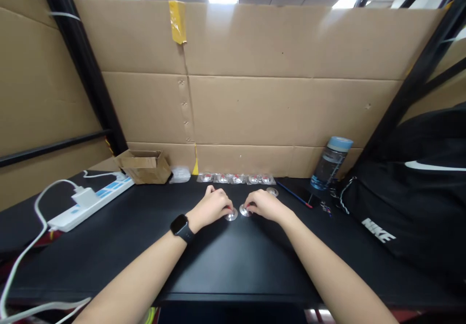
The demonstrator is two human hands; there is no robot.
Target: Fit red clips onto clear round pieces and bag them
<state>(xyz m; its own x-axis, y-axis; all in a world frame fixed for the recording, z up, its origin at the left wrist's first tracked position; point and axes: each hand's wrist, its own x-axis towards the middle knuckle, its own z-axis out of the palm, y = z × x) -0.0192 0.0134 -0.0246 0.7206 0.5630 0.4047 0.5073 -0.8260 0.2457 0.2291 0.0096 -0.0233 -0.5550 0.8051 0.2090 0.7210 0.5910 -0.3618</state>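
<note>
Both my hands are over the middle of the black tabletop (233,265), fingertips bent down and closed. My left hand (214,202), below a wrist with a black watch (181,227), pinches a small round silvery disc (232,215) at its raised centre. Just right of it, my right hand (265,204) grips a second small round disc (243,211) the same way. The two discs lie side by side with a narrow gap. A third disc (272,191) rests loose behind my right hand. Their exact kind is too small to tell, and my fingers hide their centres.
Several wrapped discs (238,179) line the cardboard wall (291,115). An open cardboard box (145,166) and a clear plastic packet (180,174) stand left, near a white power strip (94,202). At right are a blue stick (294,194), a water bottle (329,163) and a black bag (411,193).
</note>
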